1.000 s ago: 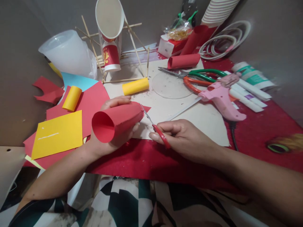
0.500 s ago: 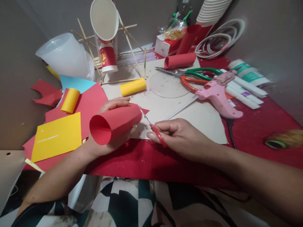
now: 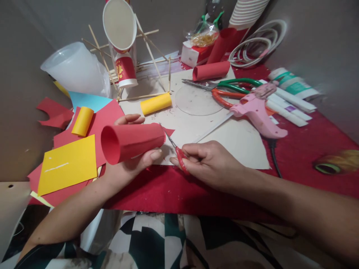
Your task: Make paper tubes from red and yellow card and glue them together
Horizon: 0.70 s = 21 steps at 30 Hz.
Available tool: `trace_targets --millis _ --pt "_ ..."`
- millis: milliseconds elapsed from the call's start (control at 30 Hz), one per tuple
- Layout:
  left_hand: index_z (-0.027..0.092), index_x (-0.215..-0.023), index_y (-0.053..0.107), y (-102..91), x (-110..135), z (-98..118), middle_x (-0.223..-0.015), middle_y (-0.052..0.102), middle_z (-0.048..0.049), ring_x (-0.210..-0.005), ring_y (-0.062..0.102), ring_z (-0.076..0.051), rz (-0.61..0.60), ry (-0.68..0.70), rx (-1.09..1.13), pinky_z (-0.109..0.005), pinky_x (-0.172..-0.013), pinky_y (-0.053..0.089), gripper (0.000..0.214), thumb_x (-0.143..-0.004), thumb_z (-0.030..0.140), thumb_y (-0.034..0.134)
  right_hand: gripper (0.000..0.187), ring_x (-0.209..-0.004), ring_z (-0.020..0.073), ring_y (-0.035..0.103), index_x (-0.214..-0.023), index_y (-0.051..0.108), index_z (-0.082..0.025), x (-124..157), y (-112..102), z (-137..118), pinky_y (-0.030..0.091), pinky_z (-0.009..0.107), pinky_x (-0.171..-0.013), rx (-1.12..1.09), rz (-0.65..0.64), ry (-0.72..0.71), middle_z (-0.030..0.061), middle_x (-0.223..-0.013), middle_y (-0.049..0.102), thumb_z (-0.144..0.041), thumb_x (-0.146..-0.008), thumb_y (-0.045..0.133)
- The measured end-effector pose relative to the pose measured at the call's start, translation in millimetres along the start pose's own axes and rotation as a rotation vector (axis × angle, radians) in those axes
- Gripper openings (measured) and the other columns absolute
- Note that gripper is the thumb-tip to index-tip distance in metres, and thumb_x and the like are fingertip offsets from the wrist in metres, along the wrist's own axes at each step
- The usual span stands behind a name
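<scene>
My left hand point(image 3: 131, 160) is wrapped round a rolled red paper tube point(image 3: 131, 142), its wide open end facing left. My right hand point(image 3: 209, 162) grips small red-handled scissors point(image 3: 175, 149), whose blades point up-left and meet the narrow right end of the tube. A red paper flap point(image 3: 169, 131) sticks out beside the blade tips. Both hands hover over a beige cardboard sheet point(image 3: 241, 142) on a red cloth point(image 3: 179, 190).
Yellow sheet point(image 3: 67, 164), yellow rolls point(image 3: 82, 121) point(image 3: 156, 103) and red paper lie left. A pink glue gun point(image 3: 256, 114), large scissors point(image 3: 224, 87), glue sticks point(image 3: 288, 108), a red roll point(image 3: 211, 70), paper cups on a stick frame point(image 3: 123, 48) and a plastic jug point(image 3: 75, 69) crowd the back.
The tube has turned more level and shifted slightly left. The scissors have moved left and lower along the tube's narrow end, my right hand following.
</scene>
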<state>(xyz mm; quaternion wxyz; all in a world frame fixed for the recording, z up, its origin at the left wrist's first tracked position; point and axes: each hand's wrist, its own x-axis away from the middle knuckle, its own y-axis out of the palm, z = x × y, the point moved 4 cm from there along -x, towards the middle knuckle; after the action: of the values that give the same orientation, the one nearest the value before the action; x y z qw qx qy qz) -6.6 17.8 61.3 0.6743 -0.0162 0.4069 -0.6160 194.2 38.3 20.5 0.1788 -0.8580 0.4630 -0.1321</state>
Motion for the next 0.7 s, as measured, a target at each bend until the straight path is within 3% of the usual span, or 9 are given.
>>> trace_targets --millis 167,267,500,700 --pt "0.025 -0.119 0.06 2.6 4.9 6.3 -0.121 0.064 -0.0075 -0.116 0.066 -0.025 0.085 -0.068 0.034 -0.045 -0.102 0.058 0.045 -0.082 0.04 0.081 0.041 -0.047 0.0075 0.033 -0.053 0.04 -0.021 0.0 -2.2 -1.5 0.027 0.023 -0.048 0.132 0.044 -0.063 -0.0052 -0.046 0.037 -0.042 -0.084 0.054" --pt "0.025 -0.111 0.063 4.0 3.6 10.9 -0.112 0.068 -0.0063 -0.111 0.068 -0.025 0.091 -0.038 0.03 -0.046 -0.098 0.061 0.031 -0.085 0.035 0.077 0.039 -0.047 0.0081 0.037 -0.055 0.045 -0.02 -0.7 -1.7 -1.4 0.028 0.023 -0.05 0.15 0.029 -0.061 -0.0043 -0.046 0.042 -0.043 -0.085 0.053" --pt "0.024 -0.125 0.057 2.1 4.3 14.3 -0.119 0.062 -0.0073 -0.113 0.066 -0.024 0.076 0.126 -0.093 -0.044 -0.1 0.058 0.048 -0.083 0.03 0.079 0.043 -0.045 0.0084 0.032 -0.056 0.04 -0.021 -0.1 -1.2 -4.4 0.025 0.025 -0.05 0.206 0.053 -0.078 -0.0047 -0.046 0.037 -0.051 -0.084 0.053" --pt "0.024 -0.127 0.052 5.3 7.2 15.2 -0.118 0.059 -0.0062 -0.108 0.066 -0.023 0.104 0.233 -0.148 -0.042 -0.095 0.059 0.056 -0.079 0.027 0.081 0.036 -0.045 0.0091 0.03 -0.058 0.045 -0.021 0.7 -1.8 -7.3 0.021 0.028 -0.052 0.264 0.068 -0.087 -0.0046 -0.046 0.037 -0.044 -0.084 0.053"
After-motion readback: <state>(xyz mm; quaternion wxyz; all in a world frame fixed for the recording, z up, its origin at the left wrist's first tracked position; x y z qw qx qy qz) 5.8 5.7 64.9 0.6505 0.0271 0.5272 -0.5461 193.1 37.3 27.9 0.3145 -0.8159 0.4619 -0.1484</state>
